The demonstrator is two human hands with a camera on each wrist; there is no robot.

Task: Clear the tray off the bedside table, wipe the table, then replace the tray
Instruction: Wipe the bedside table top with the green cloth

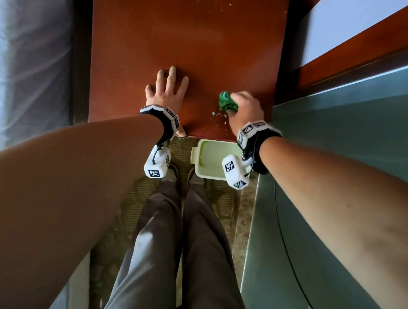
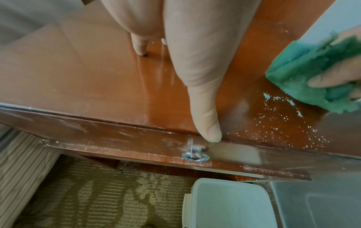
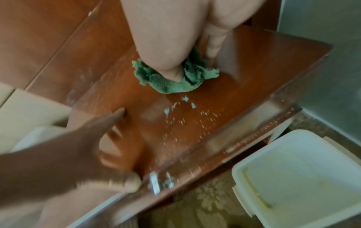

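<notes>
The reddish-brown bedside table (image 1: 181, 33) fills the upper middle of the head view. My left hand (image 1: 167, 90) lies flat on its near part, fingers spread and straight, thumb (image 2: 205, 108) at the front edge. My right hand (image 1: 245, 109) grips a bunched green cloth (image 1: 226, 102) and presses it on the table near the right front corner. Pale crumbs (image 1: 218, 114) lie scattered between the cloth (image 3: 171, 80) and the front edge (image 2: 273, 123). No tray is in view.
A pale plastic bin (image 1: 210, 158) stands on the patterned carpet just below the table's front edge, beside my feet. A bed (image 1: 25, 59) borders the table on the left. A grey-green glass surface (image 1: 339, 186) runs along the right. A metal drawer pull (image 2: 195, 156) sits on the table front.
</notes>
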